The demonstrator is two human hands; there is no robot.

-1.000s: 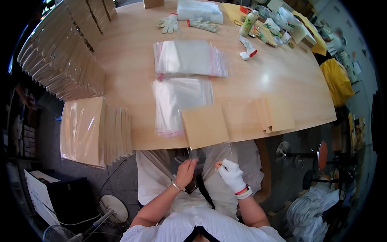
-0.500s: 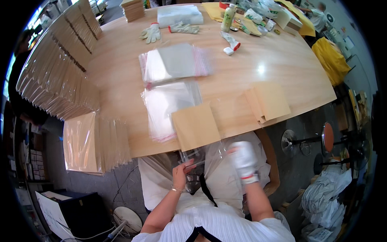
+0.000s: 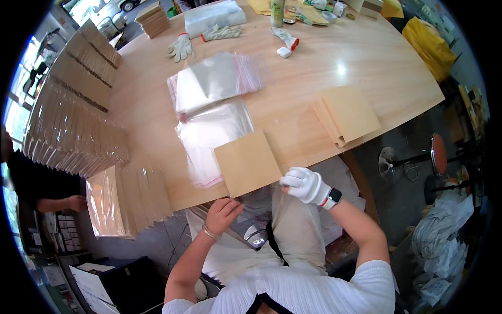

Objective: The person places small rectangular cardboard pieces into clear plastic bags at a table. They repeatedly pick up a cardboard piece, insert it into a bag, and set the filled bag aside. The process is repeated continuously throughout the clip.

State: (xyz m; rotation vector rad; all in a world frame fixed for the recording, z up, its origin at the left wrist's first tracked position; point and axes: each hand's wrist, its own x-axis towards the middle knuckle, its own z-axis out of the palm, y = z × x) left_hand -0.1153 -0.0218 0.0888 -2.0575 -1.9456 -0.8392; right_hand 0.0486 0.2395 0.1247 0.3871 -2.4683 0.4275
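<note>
At the table's front edge my bare left hand (image 3: 224, 213) has its fingers closed on one side of a clear plastic bag (image 3: 259, 194). My right hand (image 3: 307, 186), in a white glove with a red cuff edge, pinches the bag's other side. The transparent film spans the gap below the edge and is hard to make out. Just beyond it a flat brown square piece (image 3: 247, 163), like cardboard or a padded envelope, lies at the edge. It partly covers a stack of clear bags (image 3: 212, 133). Another stack of clear bags (image 3: 214, 81) lies farther back.
Brown pieces (image 3: 349, 115) are piled on the right. Long rows of film-wrapped brown packets (image 3: 78, 131) line the left side, with a person's hand (image 3: 77, 203) beside them. Gloves (image 3: 180, 48), a green bottle (image 3: 277, 13) and a white case (image 3: 284, 52) lie farther back. A stool (image 3: 438, 153) stands right.
My right hand has moved up to the table edge and its blur is gone. My left hand has also risen to the edge. A person's arm has come in at the left.
</note>
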